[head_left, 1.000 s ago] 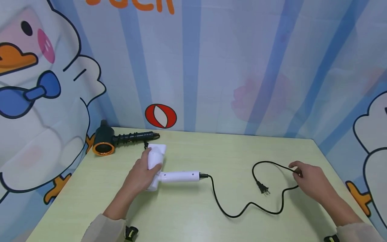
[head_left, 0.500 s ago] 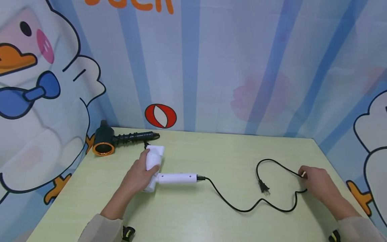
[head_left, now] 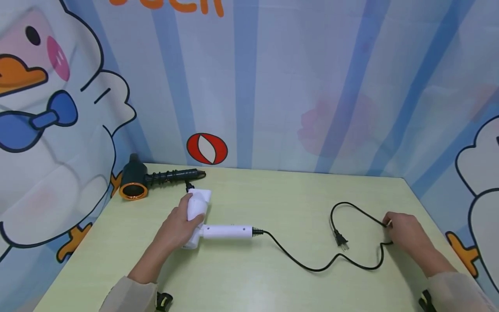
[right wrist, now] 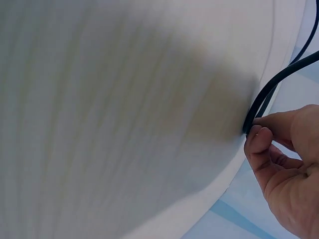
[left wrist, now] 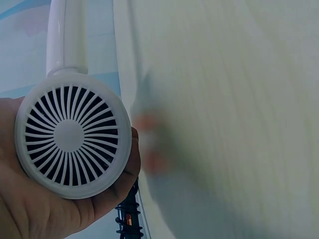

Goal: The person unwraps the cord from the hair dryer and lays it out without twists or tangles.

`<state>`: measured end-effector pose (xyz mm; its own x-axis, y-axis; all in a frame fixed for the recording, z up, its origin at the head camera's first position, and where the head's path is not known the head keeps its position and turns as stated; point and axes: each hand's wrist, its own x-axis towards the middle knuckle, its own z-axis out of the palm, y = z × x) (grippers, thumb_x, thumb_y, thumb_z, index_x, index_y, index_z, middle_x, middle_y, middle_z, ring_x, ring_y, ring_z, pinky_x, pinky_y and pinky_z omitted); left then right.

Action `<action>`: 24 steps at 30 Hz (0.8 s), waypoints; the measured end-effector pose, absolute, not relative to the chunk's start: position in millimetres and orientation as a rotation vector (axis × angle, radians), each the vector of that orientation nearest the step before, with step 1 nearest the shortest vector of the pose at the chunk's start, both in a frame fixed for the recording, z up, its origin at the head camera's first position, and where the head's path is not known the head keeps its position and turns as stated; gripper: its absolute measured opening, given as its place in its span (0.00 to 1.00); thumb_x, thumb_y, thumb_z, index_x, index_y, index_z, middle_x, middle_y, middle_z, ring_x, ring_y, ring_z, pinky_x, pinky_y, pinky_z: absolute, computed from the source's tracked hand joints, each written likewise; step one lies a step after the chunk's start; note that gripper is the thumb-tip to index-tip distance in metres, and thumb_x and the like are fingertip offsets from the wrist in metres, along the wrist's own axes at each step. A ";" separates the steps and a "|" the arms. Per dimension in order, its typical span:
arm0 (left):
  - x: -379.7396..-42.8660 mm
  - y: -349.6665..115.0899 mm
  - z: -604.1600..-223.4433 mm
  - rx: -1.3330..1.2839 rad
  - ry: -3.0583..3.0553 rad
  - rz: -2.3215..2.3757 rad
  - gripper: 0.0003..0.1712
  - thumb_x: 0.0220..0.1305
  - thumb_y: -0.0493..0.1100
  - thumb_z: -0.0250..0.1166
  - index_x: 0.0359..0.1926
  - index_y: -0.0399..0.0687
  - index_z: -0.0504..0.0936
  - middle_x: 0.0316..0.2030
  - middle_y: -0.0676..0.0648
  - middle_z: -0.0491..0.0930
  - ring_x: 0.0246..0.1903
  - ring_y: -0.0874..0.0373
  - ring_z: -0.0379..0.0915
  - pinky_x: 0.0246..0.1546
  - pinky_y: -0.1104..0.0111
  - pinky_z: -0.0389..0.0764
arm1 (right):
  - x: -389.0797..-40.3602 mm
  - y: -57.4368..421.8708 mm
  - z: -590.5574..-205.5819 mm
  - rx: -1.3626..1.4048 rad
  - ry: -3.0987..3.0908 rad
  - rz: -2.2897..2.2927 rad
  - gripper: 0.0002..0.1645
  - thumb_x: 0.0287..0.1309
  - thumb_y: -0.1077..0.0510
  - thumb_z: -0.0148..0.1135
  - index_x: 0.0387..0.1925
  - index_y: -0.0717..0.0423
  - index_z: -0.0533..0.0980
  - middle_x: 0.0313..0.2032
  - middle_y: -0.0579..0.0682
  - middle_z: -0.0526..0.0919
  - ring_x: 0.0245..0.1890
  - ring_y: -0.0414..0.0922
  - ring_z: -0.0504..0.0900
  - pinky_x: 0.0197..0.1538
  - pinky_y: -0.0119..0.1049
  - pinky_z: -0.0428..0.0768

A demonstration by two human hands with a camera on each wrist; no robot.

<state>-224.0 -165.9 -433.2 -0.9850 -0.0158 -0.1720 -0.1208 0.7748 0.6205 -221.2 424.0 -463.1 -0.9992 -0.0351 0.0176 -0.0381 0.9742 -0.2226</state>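
A white hair dryer [head_left: 228, 231] lies across the left middle of the head view, its handle pointing right. My left hand [head_left: 177, 229] grips its barrel, thumb on the near side. In the left wrist view the dryer's round slatted vent [left wrist: 70, 137] faces the camera, with the fingers wrapped behind it. From the handle a black cord [head_left: 315, 269] runs in waves to the right. My right hand [head_left: 409, 236] pinches that cord between thumb and fingertips, as the right wrist view also shows. The two-prong plug [head_left: 341, 239] hangs from the looped end, left of the right hand.
A black hair dryer [head_left: 134, 177] with an orange rim lies at the back left of the table [head_left: 296, 199], its cord wound round its handle. Behind the table's back edge hangs a blue striped curtain [head_left: 273, 86] with cartoon ducks.
My right hand has moved right with the cord, widening the loop and stretching the waves. My left hand and the white hair dryer have shifted slightly left and nearer.
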 end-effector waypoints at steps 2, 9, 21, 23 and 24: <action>-223.7 -166.4 -433.9 -0.111 2.808 0.990 0.47 0.73 0.57 0.58 0.80 0.50 0.43 0.66 0.32 0.66 0.56 0.40 0.70 0.50 0.43 0.79 | -223.6 423.5 -462.5 0.038 -3.113 0.375 0.08 0.62 0.73 0.53 0.39 0.71 0.78 0.34 0.65 0.82 0.28 0.52 0.80 0.28 0.43 0.78; -226.2 -171.5 -437.6 -0.090 2.816 0.958 0.48 0.72 0.58 0.58 0.80 0.49 0.43 0.66 0.32 0.66 0.55 0.40 0.71 0.49 0.44 0.79 | -241.0 425.9 -461.3 0.024 -3.125 0.340 0.09 0.62 0.73 0.51 0.39 0.72 0.77 0.36 0.68 0.82 0.32 0.56 0.80 0.30 0.44 0.78; -237.6 -186.6 -441.1 -0.066 2.831 0.884 0.48 0.72 0.59 0.58 0.81 0.51 0.44 0.67 0.32 0.66 0.55 0.40 0.70 0.50 0.42 0.78 | -263.4 439.8 -462.6 0.021 -3.112 0.318 0.10 0.63 0.72 0.51 0.42 0.74 0.77 0.39 0.71 0.81 0.34 0.61 0.80 0.31 0.46 0.79; -241.9 -189.8 -440.9 -0.072 2.843 0.863 0.48 0.72 0.59 0.58 0.81 0.51 0.43 0.66 0.31 0.66 0.55 0.39 0.71 0.50 0.42 0.78 | -265.3 443.2 -462.6 0.023 -3.117 0.315 0.11 0.63 0.72 0.50 0.43 0.74 0.77 0.40 0.72 0.81 0.35 0.61 0.80 0.32 0.47 0.78; -243.8 -191.2 -440.6 -0.078 2.847 0.852 0.48 0.72 0.60 0.58 0.81 0.51 0.43 0.66 0.31 0.66 0.55 0.39 0.71 0.50 0.42 0.78 | -266.4 445.1 -463.1 0.028 -3.115 0.310 0.11 0.63 0.72 0.50 0.43 0.74 0.76 0.40 0.72 0.81 0.35 0.61 0.80 0.32 0.48 0.78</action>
